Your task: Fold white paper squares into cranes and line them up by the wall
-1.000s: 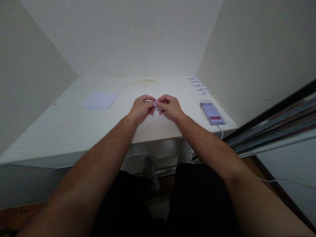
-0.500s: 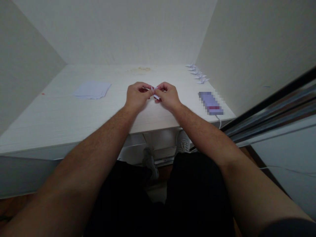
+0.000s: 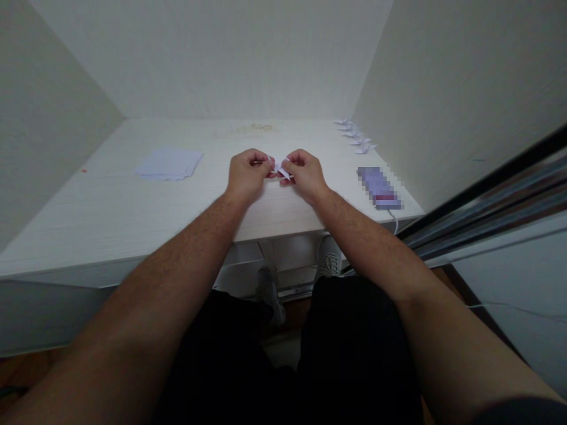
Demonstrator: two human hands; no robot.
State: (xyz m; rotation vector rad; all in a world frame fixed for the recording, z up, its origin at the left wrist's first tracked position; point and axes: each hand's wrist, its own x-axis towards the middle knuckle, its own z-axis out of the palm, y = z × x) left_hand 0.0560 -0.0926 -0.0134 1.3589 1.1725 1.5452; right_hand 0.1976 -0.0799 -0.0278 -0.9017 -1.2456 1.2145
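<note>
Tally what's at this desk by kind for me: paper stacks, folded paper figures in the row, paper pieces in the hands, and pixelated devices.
Paper stack: 1
Folded figures in the row: 5, as best I can tell, since they overlap
Paper piece between the left hand and right hand: 1
Pixelated device: 1
Total: 8, on that count

left forearm (image 3: pixel 177 267), bare, slanting up from lower left; right forearm (image 3: pixel 374 242), also bare, slanting up from lower right, both converging toward center. left hand (image 3: pixel 246 174) and right hand (image 3: pixel 307 173) just above mid-frame, close together, narrow gap between. fingers (image 3: pixel 258 154) curled, turned inward, facing each other. thumb and index finger of each drawn together in pinch.
</note>
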